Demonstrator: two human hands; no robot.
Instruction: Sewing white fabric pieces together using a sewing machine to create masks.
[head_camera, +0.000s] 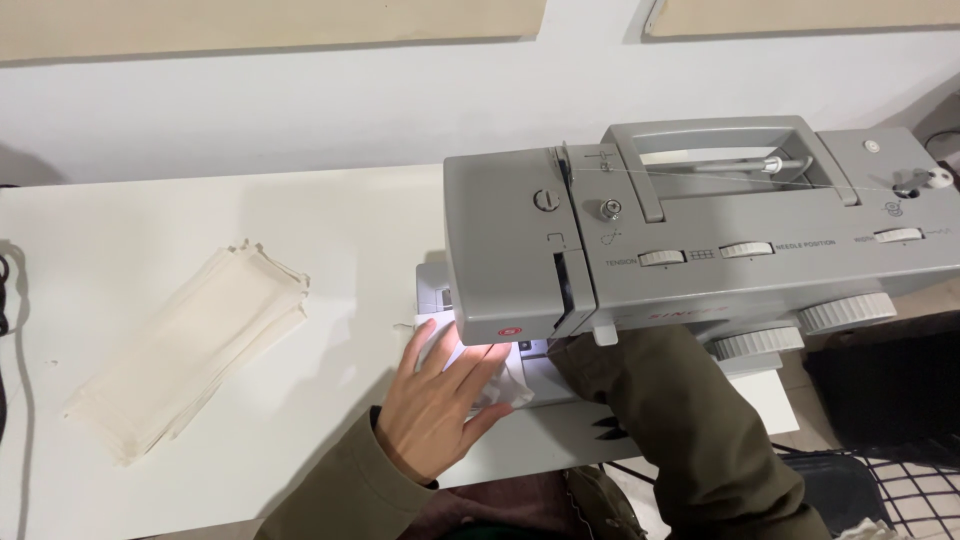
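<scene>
A grey sewing machine (700, 240) stands on a white table (150, 230). My left hand (440, 400) lies flat, fingers spread, on a small piece of white cloth (505, 385) on the machine bed, just left of the lit needle area. My right arm in an olive sleeve (680, 420) reaches under the machine head; the right hand itself is hidden behind the machine body.
A stack of folded cream cloth pieces (190, 345) lies on the table to the left. A black cable (5, 300) runs along the left edge. Small black scissors (607, 428) rest near the front edge. A dark wire basket (890, 490) sits at the lower right.
</scene>
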